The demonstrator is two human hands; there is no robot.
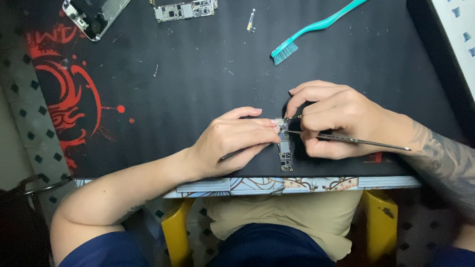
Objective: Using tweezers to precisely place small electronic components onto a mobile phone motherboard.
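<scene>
A narrow phone circuit board (285,151) lies upright near the front edge of the black work mat (198,84). My left hand (232,141) rests on the mat beside it, fingertips pressing on the board's upper end, with a thin dark tool under the palm. My right hand (336,121) is shut on metal tweezers (356,141), whose tips point left onto the top of the board. The board's upper part is partly hidden by my fingers.
A teal brush (311,27) lies at the back right. A second circuit board (184,10) and an opened phone body (94,15) sit at the back edge, with a small part (251,21) between. The mat has a red design (64,94) at left. Yellow stool legs (378,222) show below.
</scene>
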